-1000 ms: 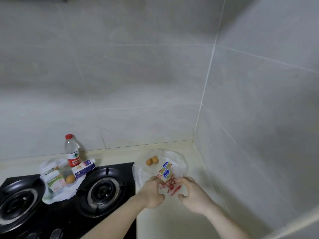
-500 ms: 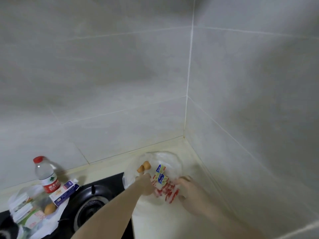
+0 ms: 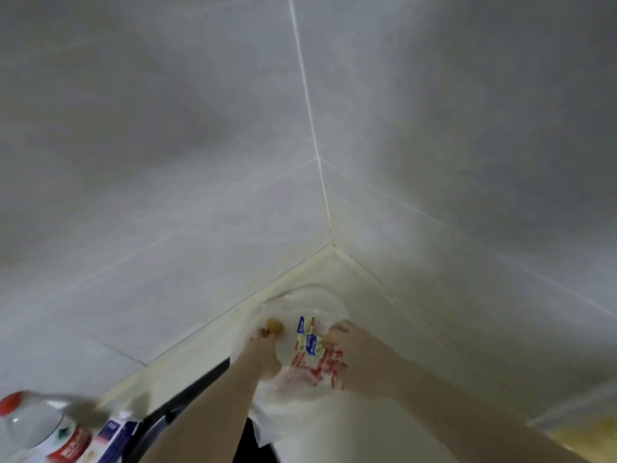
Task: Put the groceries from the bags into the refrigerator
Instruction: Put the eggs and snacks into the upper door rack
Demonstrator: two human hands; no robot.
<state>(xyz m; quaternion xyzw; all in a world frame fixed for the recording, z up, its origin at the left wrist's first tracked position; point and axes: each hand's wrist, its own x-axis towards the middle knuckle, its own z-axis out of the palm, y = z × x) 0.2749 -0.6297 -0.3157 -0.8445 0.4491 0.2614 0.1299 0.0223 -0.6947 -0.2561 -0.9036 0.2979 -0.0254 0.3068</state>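
A clear plastic bag (image 3: 320, 302) with red print lies on the pale counter in the wall corner. Inside it I see a brown egg (image 3: 275, 325) and small blue-and-yellow packets (image 3: 309, 339). My left hand (image 3: 263, 357) grips the bag's left side near the egg. On the bag's right side my right hand (image 3: 354, 355) grips the film by the packets. Both hands hold the bag's mouth apart.
A water bottle (image 3: 30, 426) with a red cap and a blue-and-white carton (image 3: 115, 439) sit at the bottom left. The black stove's edge (image 3: 200, 382) runs left of my left arm. Grey tiled walls close the corner behind the bag.
The camera has swung right and tipped up, so the stove and bottle slid to the bottom left. Both hands have moved further into the bag's opening and spread it wider.
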